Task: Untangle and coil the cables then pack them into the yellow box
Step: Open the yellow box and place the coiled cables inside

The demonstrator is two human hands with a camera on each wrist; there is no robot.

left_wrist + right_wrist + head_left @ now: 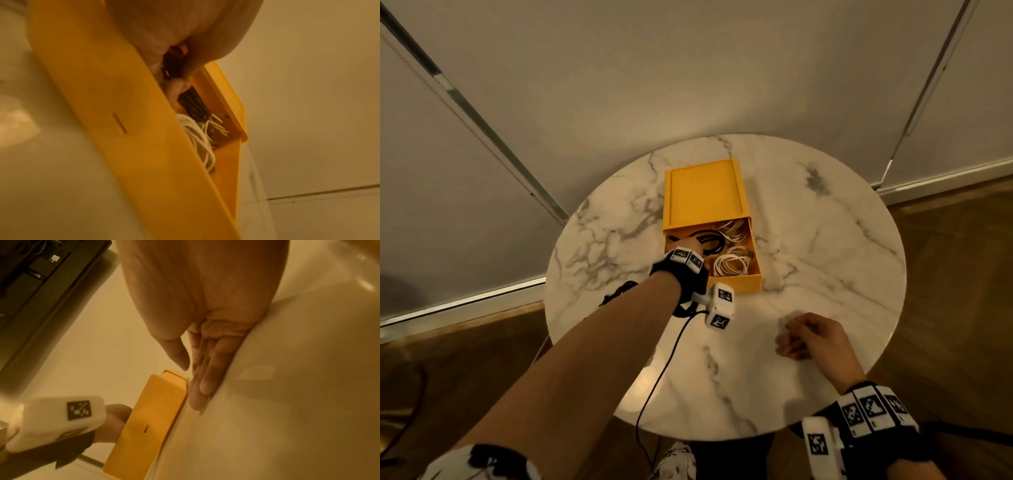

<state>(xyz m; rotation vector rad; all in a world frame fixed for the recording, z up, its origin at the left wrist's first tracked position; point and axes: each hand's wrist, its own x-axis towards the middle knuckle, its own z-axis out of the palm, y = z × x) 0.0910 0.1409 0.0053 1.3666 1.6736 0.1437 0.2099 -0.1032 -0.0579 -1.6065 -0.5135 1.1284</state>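
Observation:
The yellow box (705, 192) stands on the round marble table (825, 257) with its drawer (736, 286) pulled out toward me. A black cable coil (709, 240) lies in the drawer's left part, and white cable coils (732, 265) fill the right. My left hand (685, 248) reaches into the drawer's left corner. In the left wrist view its fingers (176, 87) curl round the black cable (193, 104), next to the white cables (199, 138). My right hand (815, 337) rests on the table in front of the box, fingers relaxed (203, 369) and holding nothing.
A thin black wire (664, 370) runs from my left wrist camera (719, 308) over the table's front edge. A dark tangle (619, 291) shows beside my left forearm; I cannot tell whether it is cable or strap. Walls and wooden floor surround the table.

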